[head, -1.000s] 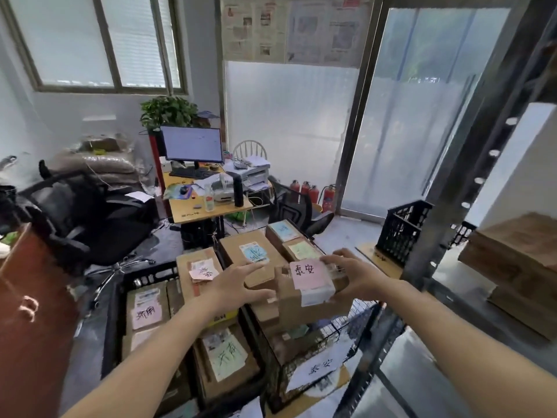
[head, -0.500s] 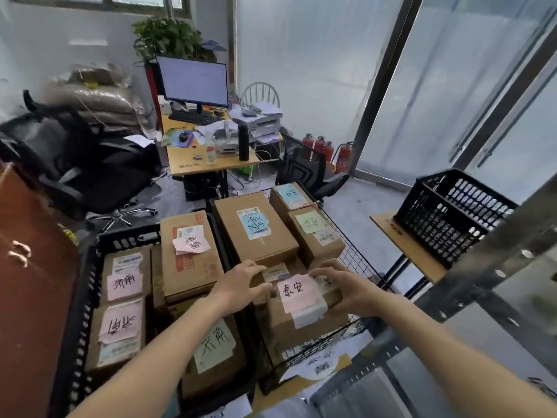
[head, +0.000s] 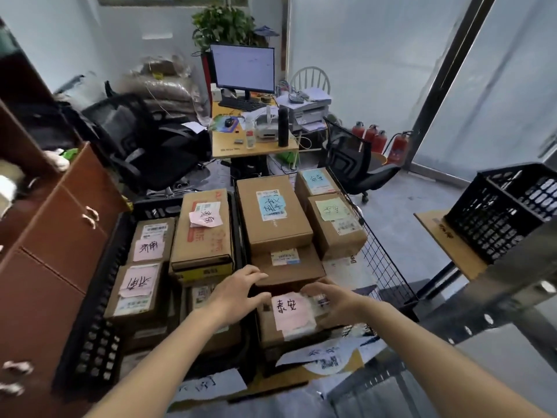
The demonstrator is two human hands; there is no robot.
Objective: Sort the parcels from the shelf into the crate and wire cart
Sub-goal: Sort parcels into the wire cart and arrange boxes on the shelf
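Grey floor carries a black crate [head: 99,297] holding five parcels and a wire cart [head: 382,260] holding five. Both hands, left hand [head: 238,292] and right hand [head: 334,303], hover with spread fingers over the pink-noted parcel [head: 289,318], gripping nothing.

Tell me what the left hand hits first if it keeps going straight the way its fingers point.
Probably the brown parcel with the white shipping label: the left hand points its fingers up and right at that box's near edge. Depth is unclear.

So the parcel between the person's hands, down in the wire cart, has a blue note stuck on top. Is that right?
Not quite. The note on that parcel is pink, not blue, as the head view shows. The rest holds: it sits in the wire cart, between the left hand and right hand.
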